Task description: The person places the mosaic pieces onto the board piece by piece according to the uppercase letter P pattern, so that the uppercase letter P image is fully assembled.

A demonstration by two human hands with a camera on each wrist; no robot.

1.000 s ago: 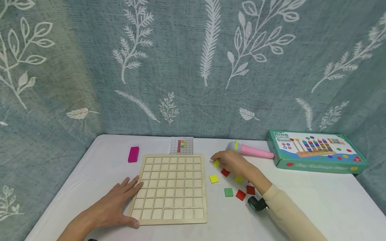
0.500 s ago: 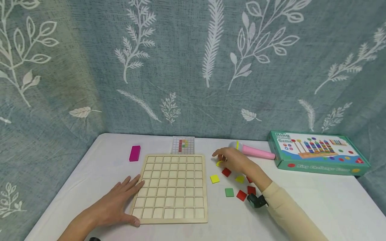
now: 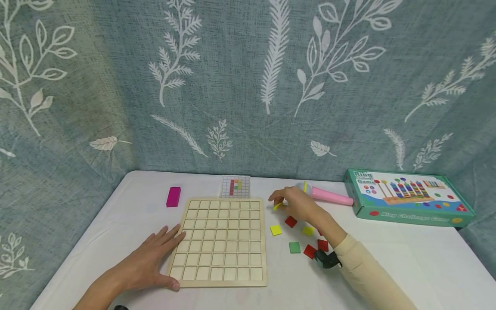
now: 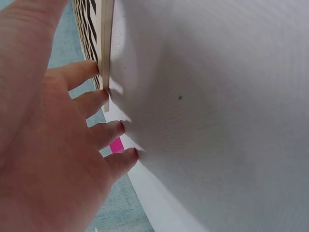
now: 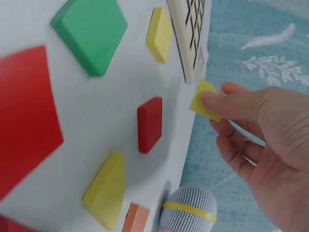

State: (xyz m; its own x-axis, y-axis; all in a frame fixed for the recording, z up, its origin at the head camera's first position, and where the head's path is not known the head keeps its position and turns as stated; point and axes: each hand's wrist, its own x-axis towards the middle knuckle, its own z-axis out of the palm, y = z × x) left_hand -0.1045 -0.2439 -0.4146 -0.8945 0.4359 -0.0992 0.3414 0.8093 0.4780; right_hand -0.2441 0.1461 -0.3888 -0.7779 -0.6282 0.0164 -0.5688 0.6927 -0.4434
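My right hand (image 3: 296, 204) pinches a yellow tile (image 5: 204, 100) between thumb and fingers, beyond the loose tiles at the right of the board. The left hand (image 3: 149, 260) lies with spread, straight fingers along the left edge of a wooden grid board (image 3: 266, 258); its fingertips touch the board's edge in the left wrist view. Beside the board lie a second yellow tile (image 3: 276, 230), a green tile (image 3: 294, 247) and several red tiles, one of them a red tile (image 5: 150, 124) just under the right hand. A yellow quarter-round piece (image 5: 105, 191) lies nearer the right wrist.
Behind the board lies a card (image 3: 235, 187) printed with a coloured grid pattern. A magenta block (image 3: 173, 196) sits at the back left. To the right are a pink toy microphone (image 3: 329, 195) and a green Ring Challenge Game box (image 3: 410, 198). A patterned curtain hangs behind the table.
The right hand has picked up the yellow tile it was reaching over and lifted it slightly. The left hand has stayed at the board's edge.
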